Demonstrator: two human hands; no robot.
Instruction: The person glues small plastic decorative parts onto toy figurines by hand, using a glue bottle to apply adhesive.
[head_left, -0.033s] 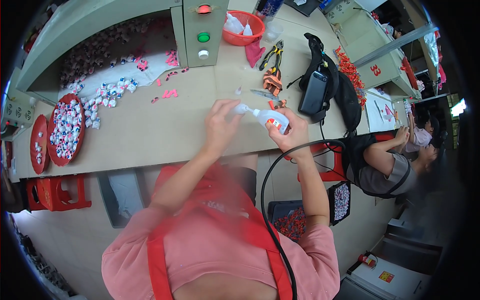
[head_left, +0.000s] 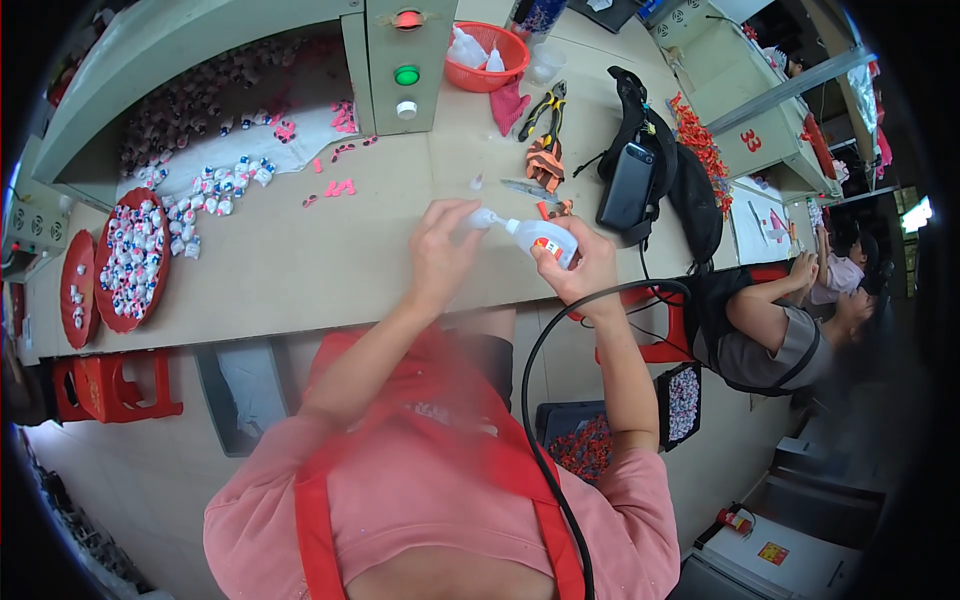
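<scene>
My right hand (head_left: 590, 262) grips a small translucent squeeze bottle (head_left: 533, 232) with an orange-red label, tilted so its nozzle points left. The fingertips of my left hand (head_left: 445, 252) pinch a small whitish piece (head_left: 482, 217), and the nozzle tip meets it or comes very close. Its exact shape is too blurred to make out. Just beyond lies a tiny pale pointed cap (head_left: 476, 182) on the worktable (head_left: 370, 260). To the right of it are a metal blade-like tool (head_left: 528, 188) and yellow-and-black pliers (head_left: 545, 110).
Red trays (head_left: 163, 235) of small white-and-blue figures stand at left, near a pale green cabinet (head_left: 400, 65) with more figures and pink pieces. A red basket (head_left: 485, 72) holds white bottles. A black bag (head_left: 690, 205) with a phone (head_left: 628, 185) lies right. A black cable (head_left: 530, 400) crosses my right wrist.
</scene>
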